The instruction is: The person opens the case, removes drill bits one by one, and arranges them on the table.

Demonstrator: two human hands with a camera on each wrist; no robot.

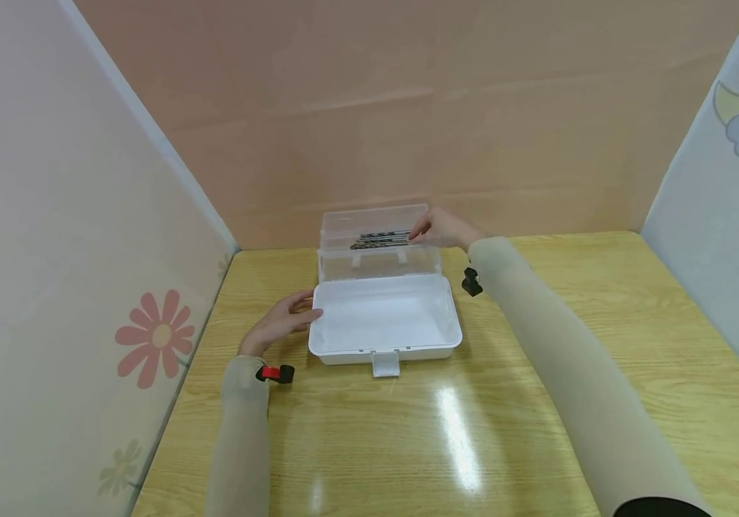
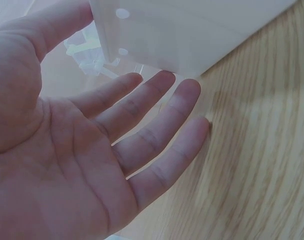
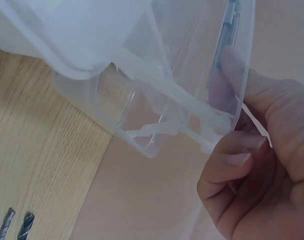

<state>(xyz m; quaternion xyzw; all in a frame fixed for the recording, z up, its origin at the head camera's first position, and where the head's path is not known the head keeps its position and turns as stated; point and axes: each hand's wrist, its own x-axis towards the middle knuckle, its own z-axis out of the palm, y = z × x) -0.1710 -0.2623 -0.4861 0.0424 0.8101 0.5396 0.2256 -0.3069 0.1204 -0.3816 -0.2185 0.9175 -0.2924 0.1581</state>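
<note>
On table: one open box [image 1: 385, 337] | two loose drill bits [image 3: 16, 225]

Wooden table [image 1: 537, 402]: open plastic box [image 1: 385, 327], two drill bits [image 3: 16, 226].

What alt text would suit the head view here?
A right hand reaches the drill bits in the raised clear tray of an open white plastic box, while the left hand rests open against the box's left side on a wooden table.

Two loose drill bits [image 3: 16, 225] lie side by side on the wooden table [image 1: 602, 316], flower-printed panel [image 1: 156, 337] along its left edge.
</note>
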